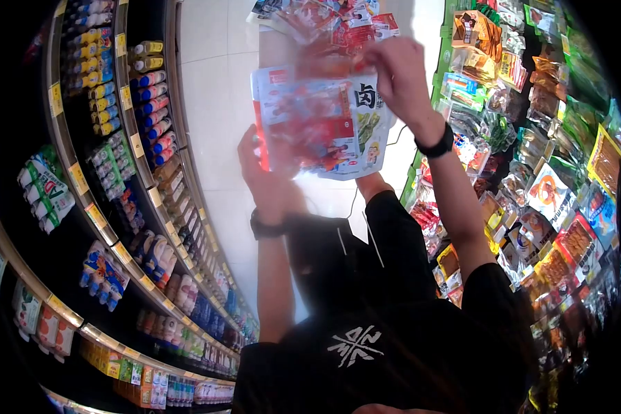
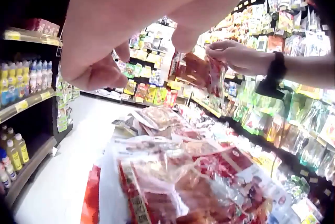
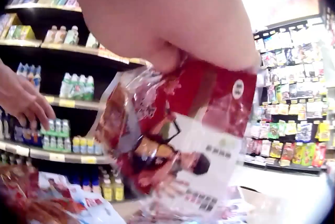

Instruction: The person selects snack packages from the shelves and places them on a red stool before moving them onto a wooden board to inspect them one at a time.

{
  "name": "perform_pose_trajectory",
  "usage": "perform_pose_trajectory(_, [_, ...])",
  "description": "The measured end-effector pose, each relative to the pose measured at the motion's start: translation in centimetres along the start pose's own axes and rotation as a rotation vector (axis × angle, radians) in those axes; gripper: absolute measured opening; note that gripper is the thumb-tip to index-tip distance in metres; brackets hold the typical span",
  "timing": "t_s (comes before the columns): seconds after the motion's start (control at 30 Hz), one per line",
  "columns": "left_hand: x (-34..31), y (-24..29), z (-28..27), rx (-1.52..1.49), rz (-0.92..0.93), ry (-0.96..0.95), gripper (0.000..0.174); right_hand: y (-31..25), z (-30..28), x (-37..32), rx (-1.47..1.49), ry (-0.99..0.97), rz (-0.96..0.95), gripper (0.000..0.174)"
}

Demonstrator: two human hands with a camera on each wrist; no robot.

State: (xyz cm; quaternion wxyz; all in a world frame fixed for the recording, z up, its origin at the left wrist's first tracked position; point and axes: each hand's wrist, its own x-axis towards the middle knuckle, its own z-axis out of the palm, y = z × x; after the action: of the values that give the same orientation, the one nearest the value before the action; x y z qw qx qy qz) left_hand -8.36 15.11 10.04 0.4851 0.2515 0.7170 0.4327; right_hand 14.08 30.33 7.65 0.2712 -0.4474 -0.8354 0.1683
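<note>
My right hand [image 1: 401, 72] pinches the top of a red-and-white plastic food packet [image 3: 209, 98], which hangs below the fingers in the right wrist view. The packet has a clear window with reddish-brown food and a printed figure. My left hand [image 1: 265, 176] is beside the left edge of a large white printed bag [image 1: 369, 100] in the head view. Its fingers are loosely bent above the packets in the left wrist view, with nothing held. Several clear-and-red food packets [image 2: 178, 182] lie in a heap under both hands, blurred in the head view.
Shelves of bottles [image 1: 155, 110] with yellow price tags run along the left. On the right, a display of hanging snack packets [image 1: 504, 138] has a green edge. Pale floor tiles [image 1: 217, 103] lie between them. A person's dark-clothed legs [image 1: 400, 234] are below the bag.
</note>
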Motion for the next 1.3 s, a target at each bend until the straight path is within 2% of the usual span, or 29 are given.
perform_pose_trajectory(0.1, [0.5, -0.1, -0.4, -0.154, 0.01, -0.144, 0.056, -4.1, -0.2, -0.8, 0.262, -0.222, 0.089, 0.018])
perform_pose_trajectory(0.17, [0.9, -2.1, -1.3, -0.239, -0.044, -0.282, 0.046, -6.1, 0.2, -1.4, 0.431, -0.36, 0.148, 0.016])
perform_pose_trajectory(0.2, [1.1, -3.1, -1.8, -0.278, -0.075, -0.35, 0.041, -6.6, 0.6, -1.7, 0.446, -0.364, 0.152, 0.015])
perform_pose_trajectory(0.27, [0.5, -4.1, -1.9, -0.17, -0.103, -0.382, 0.033, -7.2, 1.8, -3.4, 0.477, -0.371, 0.168, 0.015])
perform_pose_trajectory(0.3, [0.0, -4.2, -1.8, -0.112, -0.124, -0.315, 0.026, -7.7, 1.8, -3.6, 0.356, -0.313, 0.12, 0.02])
perform_pose_trajectory(0.4, [-1.0, -5.7, -2.1, 0.04, -0.093, -0.207, 0.025, -9.8, 0.4, -3.8, 0.698, -0.105, 0.659, 0.023])
perform_pose_trajectory(0.43, [-1.3, -5.3, -2.0, -0.078, -0.078, -0.178, 0.025, -9.2, 1.4, -5.2, 0.698, -0.068, 0.766, 0.026])
perform_pose_trajectory(0.5, [-0.9, -5.0, -1.8, -0.115, -0.147, -0.135, 0.024, -7.1, 4.4, -9.9, 0.698, 0.006, 0.985, 0.036])
perform_pose_trajectory(0.6, [0.2, -5.7, -1.8, -0.12, -0.21, -0.165, 0.024, -6.2, 4.4, -10.6, 1.146, -0.232, 1.066, 0.044])
perform_pose_trajectory(0.63, [1.0, -6.3, -1.8, -0.114, -0.221, -0.193, 0.024, -5.7, 5.1, -10.9, 1.045, -0.209, 1.04, 0.043])
perform_pose_trajectory(0.7, [2.8, -8.5, -1.5, 0.283, 0.18, -0.156, 0.024, -4.5, 6.8, -11.5, 0.843, -0.16, 0.986, 0.04])
perform_pose_trajectory(0.77, [4.7, -10.6, -0.9, 0.245, 0.26, -0.03, 0.024, -3.6, 7.3, -10.6, 0.584, -0.152, 0.833, 0.039])
perform_pose_trajectory(0.8, [5.1, -10.2, -0.6, 0.274, 0.207, -0.032, 0.025, -2.9, 7.6, -10.3, 0.458, -0.148, 0.755, 0.039])
perform_pose_trajectory(0.87, [6.0, -7.8, 0.0, 0.335, 0.101, -0.032, 0.026, -1.2, 9.5, -10.7, 0.518, -0.103, 0.749, 0.045])
perform_pose_trajectory(0.9, [6.2, -6.9, 0.4, 0.394, 0.035, -0.006, 0.031, -1.1, 9.8, -10.2, 0.458, -0.102, 0.724, 0.047])
perform_pose_trajectory(1.03, [7.7, -9.7, -0.1, 0.567, 0.261, 0.054, 0.036, -1.7, 9.5, -8.8, 0.289, -0.104, 0.638, 0.055])
perform_pose_trajectory(1.1, [7.9, -10.2, -0.3, 0.623, 0.314, 0.084, 0.039, -2.4, 8.5, -7.9, 0.333, -0.139, 0.691, 0.059])
perform_pose_trajectory(1.2, [7.5, -9.9, -0.6, 0.578, 0.185, 0.049, 0.044, -2.6, 7.9, -7.9, 0.359, -0.192, 0.773, 0.06])
perform_pose_trajectory(1.3, [7.1, -10.0, -0.4, 0.61, 0.276, 0.096, 0.048, -2.8, 7.7, -8.3, 0.346, -0.191, 0.802, 0.064])
